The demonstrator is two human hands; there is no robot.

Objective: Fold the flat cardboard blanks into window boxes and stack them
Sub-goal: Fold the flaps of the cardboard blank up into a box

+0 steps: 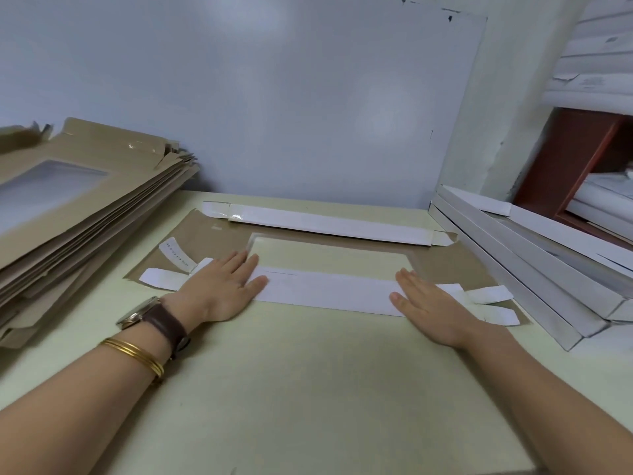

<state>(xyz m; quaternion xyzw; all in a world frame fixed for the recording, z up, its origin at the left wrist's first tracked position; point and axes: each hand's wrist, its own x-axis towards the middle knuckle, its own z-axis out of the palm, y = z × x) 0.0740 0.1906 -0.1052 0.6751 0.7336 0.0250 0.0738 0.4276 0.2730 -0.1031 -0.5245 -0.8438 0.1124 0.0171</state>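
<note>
A flat brown cardboard blank (219,234) with a clear window lies on the table in front of me. Its near long flap (329,291) is folded over, white side up. My left hand (222,286) presses flat on the flap's left end with straight fingers. On the right end my right hand (431,310) lies flat the same way. The far long flap (329,222) is also folded over, white side up. Small white end tabs (161,278) stick out at both sides.
A tall pile of flat brown window blanks (85,207) sits at the left. Folded white boxes (534,269) are stacked at the right, below a red-brown shelf (575,159). A pale wall stands close behind the light green table (308,389).
</note>
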